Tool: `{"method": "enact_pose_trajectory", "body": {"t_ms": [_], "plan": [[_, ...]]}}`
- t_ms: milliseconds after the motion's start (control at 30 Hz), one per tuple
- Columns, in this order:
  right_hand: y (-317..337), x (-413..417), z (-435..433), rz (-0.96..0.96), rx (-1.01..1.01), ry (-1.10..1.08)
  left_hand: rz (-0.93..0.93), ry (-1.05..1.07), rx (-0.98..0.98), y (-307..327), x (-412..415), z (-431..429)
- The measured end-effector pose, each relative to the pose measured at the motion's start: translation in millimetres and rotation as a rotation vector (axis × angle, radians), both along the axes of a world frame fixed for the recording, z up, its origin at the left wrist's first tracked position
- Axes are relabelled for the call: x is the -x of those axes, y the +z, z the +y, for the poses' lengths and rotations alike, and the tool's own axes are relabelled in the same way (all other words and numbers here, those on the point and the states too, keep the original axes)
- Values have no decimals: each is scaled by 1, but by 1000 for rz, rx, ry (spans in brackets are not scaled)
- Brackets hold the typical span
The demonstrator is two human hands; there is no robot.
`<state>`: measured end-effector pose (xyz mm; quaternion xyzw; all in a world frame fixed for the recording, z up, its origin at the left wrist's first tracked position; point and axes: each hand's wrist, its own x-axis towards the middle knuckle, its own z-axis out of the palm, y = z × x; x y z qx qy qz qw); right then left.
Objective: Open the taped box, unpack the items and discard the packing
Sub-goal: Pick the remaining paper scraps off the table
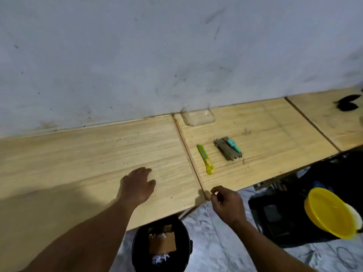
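My left hand [138,185] lies flat on the wooden table [82,154], palm down, fingers apart, holding nothing. My right hand [225,205] hovers at the table's front edge with fingers curled, thumb and forefinger pinched; whether it holds a small scrap I cannot tell. A black bin [137,250] stands below the edge, with flattened brown cardboard [162,244] and white shredded packing [160,259] inside. On the table lie a yellow-green box cutter [205,159] and a cluster of unpacked items [227,148], dark grey bars with a teal piece beside them.
A clear plastic lid [198,117] rests against the grey wall. A yellow bowl [330,213] sits on a black case [275,218] at the lower right. A black object [347,105] lies at the table's far right. Pale cloth [214,242] covers the floor.
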<state>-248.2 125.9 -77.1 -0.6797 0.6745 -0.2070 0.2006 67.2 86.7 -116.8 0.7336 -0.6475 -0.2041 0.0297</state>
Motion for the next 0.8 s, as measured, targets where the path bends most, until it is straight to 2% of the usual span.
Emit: {"method": "enact_pose_trajectory", "body": {"t_ms": [133,267,367,600,700,800], "plan": [[26,11,-59,59,9,-47,34,74,17,14,8,-21],[34,13,-119,158,-75,-105,37,112,25,20,29,-47],[22,16,-160,271,-127,-138,37,128,70,16,43,-65],[-27,38,-211,338,-250,-166,-29,157,193,-17,58,-107],[-42,42,-211,392,-179,-149,-47,159,214,-30,61,-123],[-53,45,-211,437,-90,-158,-101,138,145,-46,61,-127]]}}
